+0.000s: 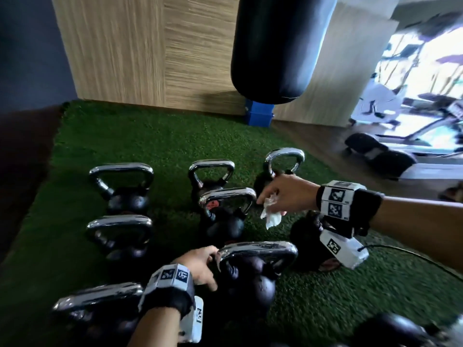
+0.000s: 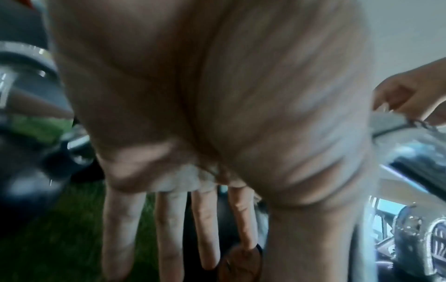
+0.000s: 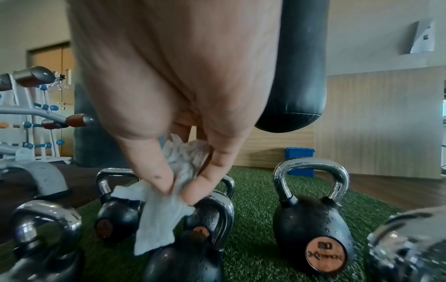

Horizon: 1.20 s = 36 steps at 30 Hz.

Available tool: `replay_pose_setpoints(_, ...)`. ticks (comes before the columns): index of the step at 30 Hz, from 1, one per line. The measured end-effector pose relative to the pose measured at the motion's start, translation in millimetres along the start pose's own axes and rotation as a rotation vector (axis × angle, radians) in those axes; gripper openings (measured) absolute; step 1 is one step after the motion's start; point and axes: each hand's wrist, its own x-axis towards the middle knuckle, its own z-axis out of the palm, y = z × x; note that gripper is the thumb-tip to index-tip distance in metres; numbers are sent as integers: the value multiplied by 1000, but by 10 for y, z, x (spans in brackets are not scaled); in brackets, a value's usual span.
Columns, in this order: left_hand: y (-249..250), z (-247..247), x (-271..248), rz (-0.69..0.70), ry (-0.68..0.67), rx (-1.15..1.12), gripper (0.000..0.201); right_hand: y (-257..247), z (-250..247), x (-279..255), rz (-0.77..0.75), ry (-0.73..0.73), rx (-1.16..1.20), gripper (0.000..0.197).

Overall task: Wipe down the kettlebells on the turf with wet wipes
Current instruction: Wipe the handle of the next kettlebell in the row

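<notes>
Several black kettlebells with chrome handles stand on the green turf (image 1: 150,136). My right hand (image 1: 283,191) hovers above them at the right, pinching a crumpled white wet wipe (image 1: 271,215) between thumb and fingers; the wipe (image 3: 159,219) hangs down over a middle kettlebell (image 1: 225,221). Behind this hand stands the far right kettlebell (image 1: 285,159), and one marked 20 (image 3: 311,229) shows wet drops. My left hand (image 1: 200,266) is at the left end of the nearest kettlebell's handle (image 1: 258,249). Its fingers (image 2: 169,229) are straight and spread, holding nothing.
A black punching bag (image 1: 278,46) hangs over the back of the turf, with a blue box (image 1: 259,113) below it against the wooden wall. Treadmills (image 1: 400,146) stand on the floor at the right. A black cable (image 1: 413,256) trails over the turf from my right wrist.
</notes>
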Motion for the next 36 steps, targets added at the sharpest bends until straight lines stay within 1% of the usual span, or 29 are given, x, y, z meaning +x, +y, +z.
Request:
replay_pose_setpoints(2, 41, 126, -8, 46, -14, -98, 67, -32, 20, -154, -13, 86, 16, 30)
replay_pose_setpoints(3, 38, 191, -7, 36, -6, -122, 70, -14, 45, -229, 4, 115, 81, 32)
replay_pose_setpoints(5, 2, 320, 7, -10, 25, -125, 81, 35, 97, -360, 53, 155, 232, 30)
replay_pose_setpoints(6, -30, 390, 30, -30, 53, -125, 85, 64, 135, -405, 52, 171, 265, 27)
replay_pose_setpoints(8, -66, 567, 87, -36, 112, -170, 87, 169, 228, -442, 6, 211, 259, 22)
replay_pose_setpoints(10, -42, 672, 110, 0, 189, -220, 86, 241, 317, -481, -39, 264, 238, 19)
replay_pose_setpoints(11, -23, 718, 124, 15, 240, -251, 86, 276, 348, -486, -62, 266, 247, 19)
replay_pose_setpoints(13, 4, 814, 154, 32, 314, -278, 91, 331, 397, -498, -92, 254, 345, 20)
replay_pose_setpoints(14, 18, 839, 157, 38, 349, -289, 93, 349, 414, -496, -109, 272, 395, 21)
replay_pose_setpoints(17, 31, 917, 133, 42, 430, -338, 89, 396, 519, -555, -138, 386, 459, 24)
replay_pose_setpoints(19, 66, 907, 107, 10, 437, -320, 86, 420, 590, -631, -157, 436, 430, 22)
replay_pose_setpoints(21, 99, 904, 70, -35, 431, -293, 85, 444, 649, -694, -163, 436, 418, 19)
replay_pose_setpoints(24, 126, 910, 38, -43, 444, -262, 84, 463, 726, -729, -155, 496, 406, 17)
replay_pose_setpoints(26, 127, 942, 18, -53, 459, -266, 85, 440, 770, -734, -172, 531, 427, 19)
replay_pose_setpoints(28, 139, 960, 2, -60, 470, -270, 91, 413, 809, -728, -202, 544, 458, 24)
replay_pose_setpoints(30, 146, 963, -4, -68, 461, -268, 97, 370, 846, -716, -221, 539, 473, 26)
replay_pose_setpoints(34, 143, 959, 1, -78, 450, -284, 91, 243, 958, -666, -249, 481, 380, 18)
replay_pose_setpoints(36, 129, 965, 6, -63, 453, -282, 92, 210, 1005, -663, -252, 452, 340, 16)
